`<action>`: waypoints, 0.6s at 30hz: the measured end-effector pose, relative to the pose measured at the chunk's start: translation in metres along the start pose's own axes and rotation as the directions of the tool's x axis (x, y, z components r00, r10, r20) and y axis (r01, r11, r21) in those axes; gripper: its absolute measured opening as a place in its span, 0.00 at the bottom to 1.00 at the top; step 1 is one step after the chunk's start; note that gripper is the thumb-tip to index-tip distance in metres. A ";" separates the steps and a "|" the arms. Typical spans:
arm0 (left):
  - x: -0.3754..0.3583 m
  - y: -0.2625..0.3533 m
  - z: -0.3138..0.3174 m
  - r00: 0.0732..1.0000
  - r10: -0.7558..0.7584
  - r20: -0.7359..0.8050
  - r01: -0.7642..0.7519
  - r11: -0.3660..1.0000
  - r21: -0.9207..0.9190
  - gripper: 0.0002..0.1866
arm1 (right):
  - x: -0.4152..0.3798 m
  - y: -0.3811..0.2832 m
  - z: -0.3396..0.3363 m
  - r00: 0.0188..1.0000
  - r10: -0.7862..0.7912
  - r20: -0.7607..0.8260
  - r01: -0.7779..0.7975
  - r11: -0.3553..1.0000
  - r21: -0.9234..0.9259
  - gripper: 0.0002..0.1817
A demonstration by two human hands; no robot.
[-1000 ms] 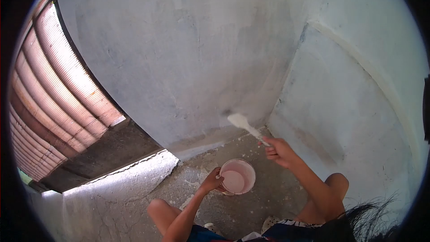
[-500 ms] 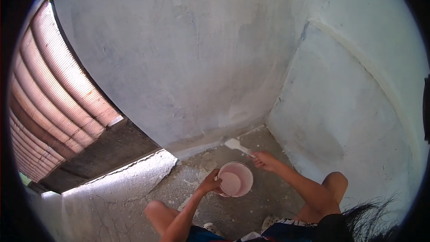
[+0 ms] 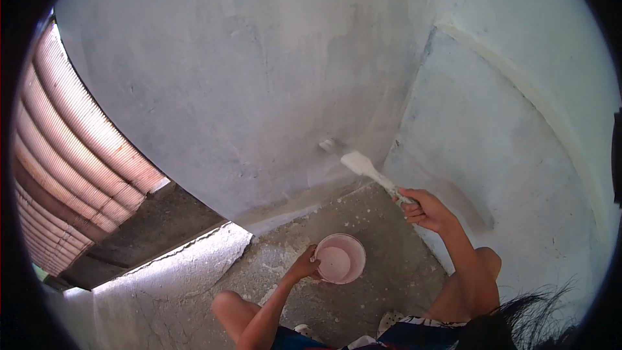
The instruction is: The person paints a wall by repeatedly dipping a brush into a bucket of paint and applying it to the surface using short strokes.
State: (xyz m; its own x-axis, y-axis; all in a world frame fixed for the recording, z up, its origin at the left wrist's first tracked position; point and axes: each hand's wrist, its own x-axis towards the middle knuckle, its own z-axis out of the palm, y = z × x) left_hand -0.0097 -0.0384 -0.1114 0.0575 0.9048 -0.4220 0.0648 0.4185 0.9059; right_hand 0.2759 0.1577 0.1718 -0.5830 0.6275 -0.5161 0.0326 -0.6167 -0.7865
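Observation:
My right hand (image 3: 422, 210) is closed around the handle of a paintbrush (image 3: 357, 163) with a pale, paint-covered head. The brush points up and left, its bristle end close to or against the lower part of the grey-white wall (image 3: 278, 104); contact is hard to judge. At the rim of a small pink-white bucket (image 3: 356, 244), my left hand (image 3: 304, 264) grips the left side, some of its fingers hidden. Pale paint (image 3: 335, 263) lies in the bottom of the bucket, which is near the floor between my knees.
A second wall (image 3: 473, 136) meets the first at a corner on the right, with a raised ledge (image 3: 512, 78) along it. Paint spots mark the concrete floor (image 3: 382, 240). Pinkish corrugated sheeting (image 3: 84, 129) stands at the left above a dark board (image 3: 155, 236).
My right hand has risen and moved right, carrying the paintbrush from above the floor near the bucket up to the wall. My left hand and the bucket stay in place.

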 end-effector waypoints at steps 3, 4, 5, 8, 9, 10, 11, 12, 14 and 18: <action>0.000 0.008 -0.001 0.999 -0.030 0.027 0.032 0.996 -0.080 0.32 | 0.027 0.033 -0.023 0.992 0.125 0.020 -0.124 0.992 -0.023 0.16; -0.002 0.016 0.000 0.999 -0.028 0.031 0.030 0.997 -0.076 0.32 | 0.043 0.049 -0.025 0.982 0.190 0.002 -0.190 0.981 -0.032 0.17; -0.006 0.029 0.000 0.997 -0.070 0.026 0.072 0.992 -0.106 0.32 | 0.054 0.058 -0.025 0.967 0.255 -0.018 -0.255 0.966 -0.039 0.17; -0.008 0.034 0.004 0.994 -0.106 0.020 0.107 0.987 -0.117 0.33 | 0.068 0.061 -0.011 0.976 0.216 -0.021 -0.214 0.974 0.072 0.16; -0.008 0.034 0.002 0.995 -0.099 0.011 0.100 0.989 -0.108 0.33 | 0.066 0.053 -0.008 0.978 0.210 -0.015 -0.208 0.975 0.073 0.16; -0.011 0.038 0.002 0.995 -0.102 0.007 0.103 0.989 -0.106 0.33 | 0.056 0.041 -0.001 0.994 0.108 0.017 -0.109 0.992 0.060 0.16; -0.013 0.042 0.004 0.994 -0.113 -0.010 0.112 0.991 -0.075 0.33 | 0.043 0.030 0.004 0.999 0.005 0.046 -0.008 0.999 0.050 0.16; -0.014 0.045 0.006 0.992 -0.121 -0.025 0.120 0.992 -0.044 0.34 | 0.025 0.017 0.009 0.999 0.006 0.043 -0.008 0.999 0.050 0.16; -0.014 0.040 0.005 0.993 -0.116 -0.026 0.115 0.992 -0.047 0.33 | -0.013 -0.009 0.018 0.994 -0.108 0.034 0.106 0.993 0.053 0.16; -0.013 0.021 0.001 0.988 -0.121 -0.092 0.114 0.990 -0.082 0.27 | -0.029 -0.021 0.013 0.974 -0.222 0.038 0.222 0.975 0.016 0.18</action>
State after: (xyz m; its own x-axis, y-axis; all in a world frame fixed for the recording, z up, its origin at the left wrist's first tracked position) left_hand -0.0085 -0.0416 -0.0866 -0.0421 0.8509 -0.5236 -0.0113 0.5237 0.8519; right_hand 0.2815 0.1468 0.2075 -0.6062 0.7303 -0.3150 -0.1105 -0.4695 -0.8760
